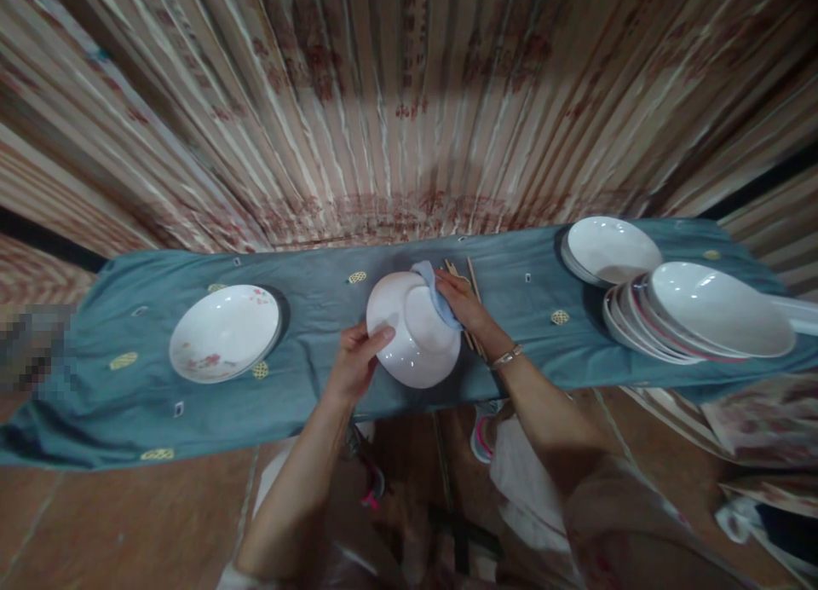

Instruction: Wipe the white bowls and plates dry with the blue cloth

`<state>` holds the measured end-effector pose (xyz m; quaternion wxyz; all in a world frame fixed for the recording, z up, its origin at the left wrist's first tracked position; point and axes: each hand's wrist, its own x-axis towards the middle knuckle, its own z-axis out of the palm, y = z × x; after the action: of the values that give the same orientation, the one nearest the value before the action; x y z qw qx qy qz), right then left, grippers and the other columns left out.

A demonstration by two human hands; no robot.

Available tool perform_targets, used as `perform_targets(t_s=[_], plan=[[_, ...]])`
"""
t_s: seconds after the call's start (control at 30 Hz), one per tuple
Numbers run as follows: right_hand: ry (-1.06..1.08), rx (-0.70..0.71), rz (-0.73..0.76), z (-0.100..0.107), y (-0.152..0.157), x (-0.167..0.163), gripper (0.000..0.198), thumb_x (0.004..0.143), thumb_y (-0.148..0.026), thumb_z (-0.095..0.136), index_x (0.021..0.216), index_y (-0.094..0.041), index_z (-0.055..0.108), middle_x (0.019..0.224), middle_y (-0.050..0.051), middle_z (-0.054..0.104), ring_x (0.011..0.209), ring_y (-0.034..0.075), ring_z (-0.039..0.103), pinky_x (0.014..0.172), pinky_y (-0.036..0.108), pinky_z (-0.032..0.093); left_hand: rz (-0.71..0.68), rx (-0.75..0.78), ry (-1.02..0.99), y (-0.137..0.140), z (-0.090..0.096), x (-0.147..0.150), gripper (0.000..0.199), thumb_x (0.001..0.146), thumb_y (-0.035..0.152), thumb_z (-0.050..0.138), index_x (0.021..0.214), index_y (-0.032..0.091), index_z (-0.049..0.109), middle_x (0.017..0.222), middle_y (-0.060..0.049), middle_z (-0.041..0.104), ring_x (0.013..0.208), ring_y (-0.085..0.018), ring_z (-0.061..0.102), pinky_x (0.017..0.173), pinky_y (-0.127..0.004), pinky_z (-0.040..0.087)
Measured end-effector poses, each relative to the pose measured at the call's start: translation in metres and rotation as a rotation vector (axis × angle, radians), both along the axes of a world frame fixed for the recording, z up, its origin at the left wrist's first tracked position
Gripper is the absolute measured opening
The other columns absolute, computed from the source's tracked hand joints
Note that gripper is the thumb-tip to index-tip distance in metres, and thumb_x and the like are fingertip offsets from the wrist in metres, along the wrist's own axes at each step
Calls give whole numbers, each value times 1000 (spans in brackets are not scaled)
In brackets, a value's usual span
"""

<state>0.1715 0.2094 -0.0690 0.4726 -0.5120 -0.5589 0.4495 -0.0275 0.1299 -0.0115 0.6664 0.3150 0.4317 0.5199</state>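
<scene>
A white bowl (409,351) is held up over the middle of the table with its underside and foot ring facing me. My left hand (358,360) grips its left rim, the thumb lying on the outer surface. Against the bowl's upper right side my right hand (463,304) presses a light blue cloth (440,296), its fingers closed on it. Several wooden chopsticks (473,274) lie on the table just beyond and under my right hand. A bracelet (507,356) circles my right wrist.
Flower-patterned plates (225,334) are stacked on the left of the teal tablecloth (319,292). At the right stand a pile of white bowls (722,309) and a smaller stack of bowls (613,245). A white handle (796,313) juts out there. Behind the table hangs a striped curtain (409,104).
</scene>
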Motion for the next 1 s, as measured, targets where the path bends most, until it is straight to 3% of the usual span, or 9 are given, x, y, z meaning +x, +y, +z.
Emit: perform_targets(t_s=[0.3, 0.47, 0.63, 0.77, 1.0], plan=[[-194, 146, 105, 18, 0, -1, 48, 91, -51, 46, 125, -23, 65, 110, 3, 73, 101, 23, 66, 95, 41, 51, -10, 141, 125, -1, -8, 5, 35, 51, 38, 90, 74, 16, 77, 69, -2, 72, 62, -13, 59, 65, -27, 48], [-339, 429, 189, 37, -15, -11, 50, 98, -49, 37, 135, -23, 57, 140, 7, 57, 134, 22, 48, 117, 42, 32, -52, 207, 198, -1, -8, 9, 34, 56, 40, 86, 77, 15, 76, 74, -3, 72, 68, -17, 60, 70, -30, 49], [-541, 591, 288, 54, -41, -28, 50, 101, -43, 31, 141, -20, 50, 150, 10, 46, 144, 21, 33, 121, 45, 24, -59, 239, 241, 2, -15, 9, 32, 59, 41, 84, 71, 14, 70, 64, 1, 64, 61, -13, 52, 63, -27, 44], [-610, 606, 350, 57, -53, -33, 45, 102, -37, 31, 140, -26, 51, 150, 5, 45, 146, 21, 28, 122, 50, 17, -78, 284, 305, 3, -21, 8, 36, 59, 43, 82, 58, 15, 60, 55, 3, 55, 55, -10, 43, 57, -24, 38], [-441, 469, 251, 45, -36, -23, 47, 101, -44, 31, 140, -29, 51, 148, 4, 48, 142, 20, 37, 120, 44, 22, -111, 269, 296, -3, -6, 14, 28, 63, 41, 81, 68, 16, 69, 64, 0, 62, 62, -14, 50, 63, -27, 44]])
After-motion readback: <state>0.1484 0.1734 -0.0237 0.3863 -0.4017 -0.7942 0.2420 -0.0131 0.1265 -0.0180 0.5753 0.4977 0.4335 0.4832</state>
